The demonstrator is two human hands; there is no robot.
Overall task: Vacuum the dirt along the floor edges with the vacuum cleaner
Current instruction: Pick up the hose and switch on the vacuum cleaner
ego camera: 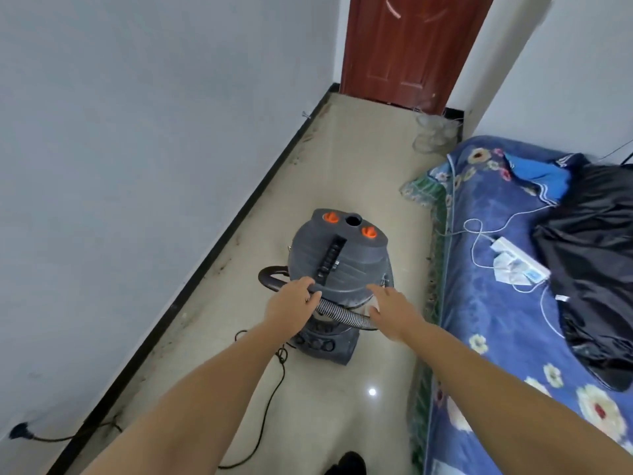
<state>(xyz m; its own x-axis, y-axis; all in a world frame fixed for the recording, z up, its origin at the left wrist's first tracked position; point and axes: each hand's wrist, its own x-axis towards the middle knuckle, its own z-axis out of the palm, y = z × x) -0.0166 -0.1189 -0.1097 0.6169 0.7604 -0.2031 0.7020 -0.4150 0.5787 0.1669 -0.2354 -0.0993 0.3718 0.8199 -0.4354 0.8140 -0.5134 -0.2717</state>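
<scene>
A dark grey canister vacuum cleaner [337, 255] with two orange knobs stands on the beige tiled floor [359, 159]. Its ribbed hose [342, 313] is looped round the body. My left hand [291, 303] grips the hose at the canister's near left side. My right hand [394, 310] reaches to the near right side with fingers spread, touching the lid's rim. Dirt [305, 138] lies along the black skirting on the left and along the bed's foot [433, 269] on the right.
The vacuum's black power cord [274, 389] trails over the floor to a plug [19, 431] at the left wall. A bed with a blue flowered cover [496, 337], power strip and dark garment fills the right. A red door [411, 46] closes the far end.
</scene>
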